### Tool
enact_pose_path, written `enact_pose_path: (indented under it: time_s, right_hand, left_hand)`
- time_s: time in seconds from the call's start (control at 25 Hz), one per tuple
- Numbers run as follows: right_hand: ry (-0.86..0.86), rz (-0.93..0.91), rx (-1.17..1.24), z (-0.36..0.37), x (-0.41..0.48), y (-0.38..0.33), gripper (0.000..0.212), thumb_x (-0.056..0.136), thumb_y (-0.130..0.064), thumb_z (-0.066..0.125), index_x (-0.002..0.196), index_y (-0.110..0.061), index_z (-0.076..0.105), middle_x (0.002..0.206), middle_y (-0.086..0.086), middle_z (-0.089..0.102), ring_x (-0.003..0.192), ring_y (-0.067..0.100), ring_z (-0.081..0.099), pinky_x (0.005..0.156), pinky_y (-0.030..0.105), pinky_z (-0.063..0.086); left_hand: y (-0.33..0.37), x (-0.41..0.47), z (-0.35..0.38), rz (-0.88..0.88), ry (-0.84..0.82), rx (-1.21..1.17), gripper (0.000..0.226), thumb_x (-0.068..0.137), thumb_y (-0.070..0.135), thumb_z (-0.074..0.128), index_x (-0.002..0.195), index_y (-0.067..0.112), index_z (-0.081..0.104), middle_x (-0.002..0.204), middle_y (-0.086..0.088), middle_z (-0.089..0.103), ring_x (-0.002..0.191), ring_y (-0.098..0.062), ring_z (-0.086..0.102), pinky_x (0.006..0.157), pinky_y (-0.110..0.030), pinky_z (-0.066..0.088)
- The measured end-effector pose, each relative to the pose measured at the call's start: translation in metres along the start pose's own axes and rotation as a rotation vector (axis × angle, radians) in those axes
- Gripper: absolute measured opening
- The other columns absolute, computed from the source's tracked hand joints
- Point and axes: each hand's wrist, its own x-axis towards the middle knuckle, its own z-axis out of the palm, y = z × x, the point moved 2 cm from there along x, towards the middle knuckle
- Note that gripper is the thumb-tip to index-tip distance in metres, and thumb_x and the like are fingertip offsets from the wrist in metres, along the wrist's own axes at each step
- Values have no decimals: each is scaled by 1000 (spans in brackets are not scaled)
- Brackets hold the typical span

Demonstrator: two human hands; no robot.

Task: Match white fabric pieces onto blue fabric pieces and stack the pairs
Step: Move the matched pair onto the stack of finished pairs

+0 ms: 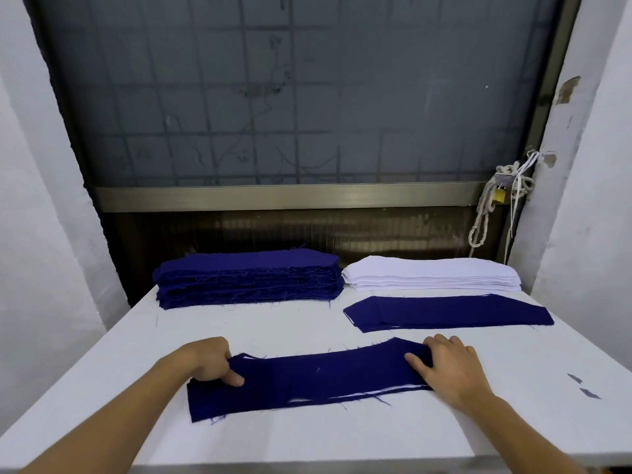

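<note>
Blue piece [307, 381] flat over white piece [407, 390]

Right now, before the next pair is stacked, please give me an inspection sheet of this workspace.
Surface: white table, stray blue threads on it.
Job's things: blue fabric stack back left; white fabric stack back right; paired stack in front of it, blue on top; front blue piece, white edge showing beneath.
Clutter: grey scraps at the table's right.
Grippers: left hand pinches the front blue piece's left end; right hand rests on its right end.
Cables: white rope hangs beside a brass padlock.
Surroundings: frosted window, white walls.
</note>
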Motion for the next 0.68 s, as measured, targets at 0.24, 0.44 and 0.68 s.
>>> enact_pose_path:
  time_s: [0.24, 0.44, 0.68]
  right_hand:
    - [-50, 22, 480, -16, -6, 10, 13, 95, -32, 59, 87, -24, 65, 82, -8, 65, 85, 12, 60, 80, 33, 48]
    - [54, 194, 934, -42, 9, 45, 15, 94, -27, 70, 84, -17, 73, 80, -6, 75, 73, 9, 68, 73, 29, 51]
    - [86, 446, 940, -55, 62, 118, 15, 96, -7, 63, 83, -7, 70, 64, 3, 62, 56, 16, 53, 53, 30, 43]
  left_hand:
    - [-7, 0, -12, 149, 14, -371, 19, 96, 35, 69, 107, 21, 75, 106, 6, 77, 102, -16, 72, 86, -27, 57]
    - [32, 25, -23, 278, 188, -652, 16, 93, 24, 73, 108, 21, 77, 109, 3, 77, 101, -16, 73, 95, -33, 56]
    - [125, 84, -22, 314, 377, -661, 28, 98, 22, 66, 124, 12, 67, 121, -3, 68, 113, -21, 63, 99, -38, 53]
